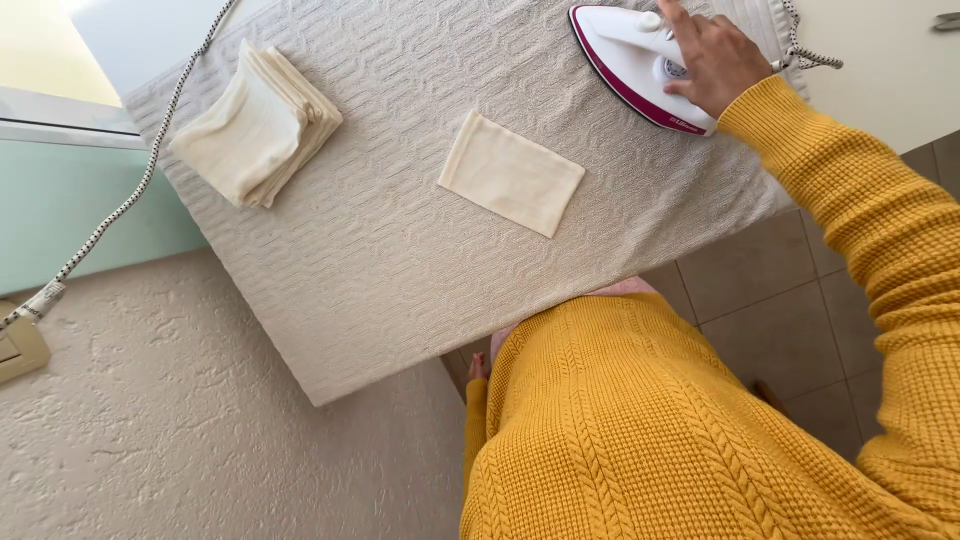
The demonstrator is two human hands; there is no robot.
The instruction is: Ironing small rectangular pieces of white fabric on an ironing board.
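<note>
Gripping the handle of a white and magenta iron point(640, 62), the right hand point(712, 62) has its fingers curled over the top, index finger stretched toward the front knob; the iron sits flat at the far right end of the padded board cover point(380, 270). It looks heavy and rigid, its smooth sole likely to glide on cloth, and the handle seems the only sensible hold. Just left of it, apart, lies one folded cream cloth point(511, 187), thin and limp. A stack of folded cloths point(255, 125) rests well apart at the board's left end. A braided cord point(120, 205) runs down to a wall plug. The left hand point(477, 368) hangs below the board, mostly hidden by the yellow sweater; its fingers cannot be made out. The iron's sole is hidden.
</note>
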